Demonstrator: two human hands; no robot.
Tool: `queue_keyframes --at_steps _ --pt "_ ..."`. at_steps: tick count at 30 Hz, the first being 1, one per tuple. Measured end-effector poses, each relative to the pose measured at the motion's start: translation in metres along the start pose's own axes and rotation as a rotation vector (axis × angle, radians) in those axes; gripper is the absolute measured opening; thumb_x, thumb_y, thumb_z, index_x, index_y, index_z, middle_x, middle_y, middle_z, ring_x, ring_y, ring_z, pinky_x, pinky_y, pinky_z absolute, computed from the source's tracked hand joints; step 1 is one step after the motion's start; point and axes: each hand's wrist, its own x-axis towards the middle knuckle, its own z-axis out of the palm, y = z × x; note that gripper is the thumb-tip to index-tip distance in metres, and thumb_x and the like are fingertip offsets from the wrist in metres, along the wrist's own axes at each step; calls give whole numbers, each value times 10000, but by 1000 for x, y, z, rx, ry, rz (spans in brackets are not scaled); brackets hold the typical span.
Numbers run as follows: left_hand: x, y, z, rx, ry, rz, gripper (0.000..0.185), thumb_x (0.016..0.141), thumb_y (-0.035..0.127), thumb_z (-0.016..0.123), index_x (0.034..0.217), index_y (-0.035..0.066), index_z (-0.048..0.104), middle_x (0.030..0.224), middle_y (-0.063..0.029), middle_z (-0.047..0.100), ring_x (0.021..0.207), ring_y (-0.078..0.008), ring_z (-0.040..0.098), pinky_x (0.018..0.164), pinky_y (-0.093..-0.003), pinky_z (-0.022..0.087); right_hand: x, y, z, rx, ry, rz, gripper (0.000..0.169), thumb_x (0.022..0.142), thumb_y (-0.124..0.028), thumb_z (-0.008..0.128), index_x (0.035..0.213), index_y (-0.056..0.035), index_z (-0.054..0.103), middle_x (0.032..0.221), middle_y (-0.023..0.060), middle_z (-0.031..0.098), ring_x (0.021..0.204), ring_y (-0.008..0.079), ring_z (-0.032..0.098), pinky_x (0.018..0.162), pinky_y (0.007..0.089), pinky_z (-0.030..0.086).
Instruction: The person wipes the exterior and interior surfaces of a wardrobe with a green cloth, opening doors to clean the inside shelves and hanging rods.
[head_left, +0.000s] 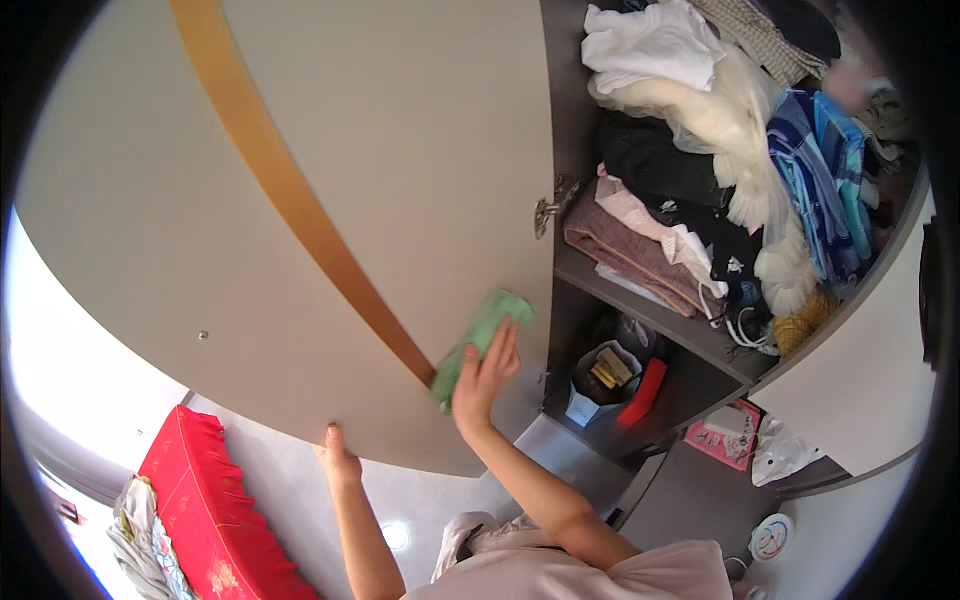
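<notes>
A large beige wardrobe door (420, 135) with an orange-brown stripe (300, 202) stands open before me. My right hand (486, 379) presses a green cloth (480, 337) flat against the door's lower part, near the end of the stripe and close to the hinge side. At the door's bottom edge, my left hand (339, 454) grips it, the thumb on the near face and the fingers mostly hidden behind. A metal hinge (546, 214) joins the door to the cabinet.
Folded and heaped clothes (667, 165) fill the wardrobe shelf (660, 322). Below it are a container (600, 382) and a red box (643, 394). A red bedspread (210, 510) lies at lower left. At lower right stand a pink box (724, 435), a plastic bag (780, 454) and a round dial gauge (772, 538).
</notes>
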Motion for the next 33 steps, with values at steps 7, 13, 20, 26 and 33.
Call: queue_keyframes --at_steps 7,13,20,26,33 --pt "1 -41 -11 -47 -208 -86 808 825 504 729 1402 23 432 1378 -106 495 1282 -268 471 1078 -445 382 -50 5 22 -25 -22 -518 648 945 -268 525 1486 13 303 1567 281 193 1367 445 230 1098 558 192" --pt "-4 -44 -30 93 -595 -294 482 885 203 714 1288 3 543 1253 -76 590 1192 -189 510 1022 -377 396 -144 84 57 63 164 388 616 1012 -317 389 1527 -18 230 1562 240 261 1475 376 160 1166 536 130" --pt "14 -56 -42 119 -856 -358 422 911 204 690 1246 -12 551 1186 -58 620 1106 -177 548 969 -341 432 -199 50 78 188 201 368 633 1037 -392 310 1514 19 243 1584 237 212 1455 381 230 1181 470 163" --pt "17 -65 -51 46 -861 -329 443 934 215 666 1279 -26 528 1215 -74 601 1132 -177 531 988 -342 422 -205 32 80 123 188 -5 620 1040 -372 324 1512 21 248 1590 240 188 1457 401 211 1179 467 169" --pt "-5 -64 -27 284 -927 -245 336 952 139 634 1247 -6 569 1192 -68 613 1103 -163 547 965 -337 430 -211 122 76 121 246 390 574 1041 -315 336 1510 6 263 1589 217 212 1453 386 224 1184 429 184"
